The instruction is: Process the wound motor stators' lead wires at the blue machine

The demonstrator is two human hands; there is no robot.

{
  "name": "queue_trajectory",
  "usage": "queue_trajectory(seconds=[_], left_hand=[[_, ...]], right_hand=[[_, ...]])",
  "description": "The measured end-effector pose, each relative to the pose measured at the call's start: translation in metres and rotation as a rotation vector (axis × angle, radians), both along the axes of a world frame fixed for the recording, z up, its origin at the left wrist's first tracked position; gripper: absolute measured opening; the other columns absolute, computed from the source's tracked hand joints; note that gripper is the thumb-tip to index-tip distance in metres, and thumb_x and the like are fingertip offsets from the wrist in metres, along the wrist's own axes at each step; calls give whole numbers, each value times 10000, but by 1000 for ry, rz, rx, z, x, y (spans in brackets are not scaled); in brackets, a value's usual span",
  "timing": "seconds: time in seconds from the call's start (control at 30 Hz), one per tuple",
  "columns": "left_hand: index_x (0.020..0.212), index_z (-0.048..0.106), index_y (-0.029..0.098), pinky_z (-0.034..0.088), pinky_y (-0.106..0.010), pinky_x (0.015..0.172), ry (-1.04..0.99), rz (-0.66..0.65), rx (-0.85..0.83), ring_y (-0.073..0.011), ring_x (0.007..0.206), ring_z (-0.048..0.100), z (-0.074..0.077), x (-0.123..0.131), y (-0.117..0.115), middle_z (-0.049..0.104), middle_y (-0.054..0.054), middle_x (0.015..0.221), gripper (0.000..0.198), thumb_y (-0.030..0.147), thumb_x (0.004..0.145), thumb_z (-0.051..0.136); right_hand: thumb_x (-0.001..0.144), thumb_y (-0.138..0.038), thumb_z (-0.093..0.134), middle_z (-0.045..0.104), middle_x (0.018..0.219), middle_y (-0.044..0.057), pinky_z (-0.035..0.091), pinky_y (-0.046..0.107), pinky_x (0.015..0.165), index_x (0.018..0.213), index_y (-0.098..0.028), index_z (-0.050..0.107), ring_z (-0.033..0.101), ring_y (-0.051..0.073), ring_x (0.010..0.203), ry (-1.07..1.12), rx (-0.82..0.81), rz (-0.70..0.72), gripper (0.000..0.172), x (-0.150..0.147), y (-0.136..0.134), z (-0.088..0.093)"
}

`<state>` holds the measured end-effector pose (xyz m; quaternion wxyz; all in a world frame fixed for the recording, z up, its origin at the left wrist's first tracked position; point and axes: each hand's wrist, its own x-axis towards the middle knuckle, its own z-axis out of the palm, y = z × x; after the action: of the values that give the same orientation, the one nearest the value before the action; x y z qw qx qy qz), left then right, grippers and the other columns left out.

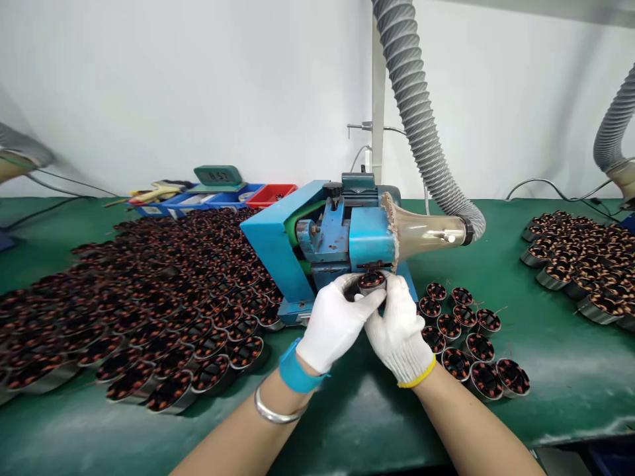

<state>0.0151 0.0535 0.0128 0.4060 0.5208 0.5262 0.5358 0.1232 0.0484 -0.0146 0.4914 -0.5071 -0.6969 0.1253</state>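
Both of my gloved hands meet at the front of a blue bench machine [372, 235]. My left hand [335, 324], in a white glove with a blue wristband, is closed round a motor stator [372, 282], a round metal ring with dark copper windings. Close beside it, my right hand [399, 324], in a white knit glove with a yellow cuff, has its fingers pinched at the stator's right side, seemingly on a thin wire lead; the fingertips are partly hidden. The stator sits just below the machine's blue guard, its windings facing up.
Many stators [169, 297] crowd the green table [357, 423] on the left. A smaller group of stators [479, 347] stands right of my hands, another [590, 264] farther right. A grey hose [417, 92] joins the machine's clear funnel [426, 235]. Behind are a red bin [270, 195] and a digital clock [218, 175].
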Motion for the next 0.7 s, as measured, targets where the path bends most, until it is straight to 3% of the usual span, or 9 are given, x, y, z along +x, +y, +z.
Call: queue_trajectory(seconds=[0.17,0.43,0.7], left_hand=[[937,682,175,537,-352,825,-23,45,41,-243,909,681,-1,6,2,741,-65,964,325,323,657,757],[912,680,164,540,-340,813,-114,56,33,-229,887,690,-2,11,3,746,-69,950,302,305,656,758],[935,658,165,545,-337,813,-95,-4,84,-228,896,684,-10,6,4,736,-74,959,335,272,642,778]], right_hand=[[911,-397,512,593,1024,123,565,361,747,1189,-182,505,641,249,884,-52,22,-57,352,-2,3,1],[910,-449,511,591,1019,132,551,384,790,1188,-180,498,640,265,903,-72,56,-92,387,0,10,-7],[924,-360,508,588,1074,106,532,368,857,1216,-188,461,623,224,958,21,87,-56,343,-3,9,-12]])
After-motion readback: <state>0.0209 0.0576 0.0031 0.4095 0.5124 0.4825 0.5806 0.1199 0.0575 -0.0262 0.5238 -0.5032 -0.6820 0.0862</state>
